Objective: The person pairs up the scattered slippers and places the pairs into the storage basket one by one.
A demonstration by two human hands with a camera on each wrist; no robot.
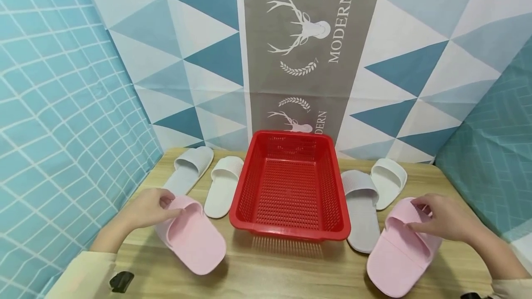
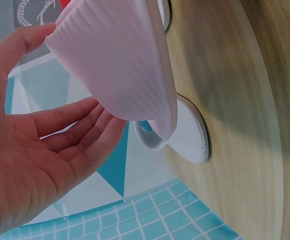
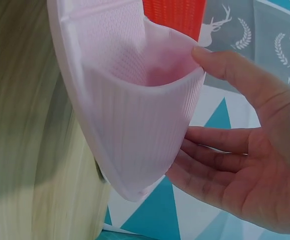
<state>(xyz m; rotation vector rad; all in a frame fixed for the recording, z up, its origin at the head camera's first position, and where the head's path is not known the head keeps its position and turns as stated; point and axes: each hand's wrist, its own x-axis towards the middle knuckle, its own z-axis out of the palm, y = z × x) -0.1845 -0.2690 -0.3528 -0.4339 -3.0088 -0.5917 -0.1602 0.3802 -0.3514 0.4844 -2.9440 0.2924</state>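
Note:
Two pink slippers lie on the wooden table, one each side of a red perforated basket that has nothing in it. My left hand holds the strap of the left pink slipper. In the left wrist view that hand has its thumb behind the ribbed strap and its fingers under it. My right hand pinches the strap of the right pink slipper. The right wrist view shows that hand with its thumb on the strap's rim and its fingers along the outside.
A grey slipper and a white slipper lie left of the basket. Another grey slipper and white slipper lie right of it. Patterned cloth walls close in the back and both sides.

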